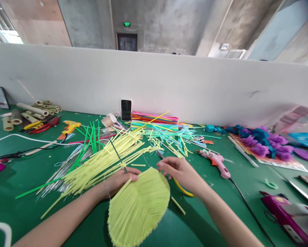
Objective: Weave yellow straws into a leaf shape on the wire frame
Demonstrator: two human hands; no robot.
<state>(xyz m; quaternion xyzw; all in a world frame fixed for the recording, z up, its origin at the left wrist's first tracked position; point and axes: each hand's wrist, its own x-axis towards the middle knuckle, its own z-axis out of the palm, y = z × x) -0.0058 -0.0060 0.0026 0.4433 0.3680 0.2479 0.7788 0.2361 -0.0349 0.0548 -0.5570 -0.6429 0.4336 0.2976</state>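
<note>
A large yellow-green leaf shape (140,206), built from fuzzy pipe cleaners laid side by side, tilts toward me at the front of the table. My left hand (121,180) pinches its upper left end, where a dark green stem (115,149) rises past the fingers. My right hand (179,169) is at the leaf's upper right edge with fingers curled together; what they hold, if anything, is hidden. Under that hand lies a tool with a yellow handle (183,189), partly covered. A cut yellow piece of pipe cleaner (178,206) rests beside the leaf.
Loose yellow pipe cleaners (99,159) lie beyond my left hand, coloured bundles (156,118) behind. A pink glue gun (217,161) with its cord is at right, a yellow glue gun (70,127) at left. Purple flowers (262,149) sit far right. A phone (126,109) leans on the white partition (154,79).
</note>
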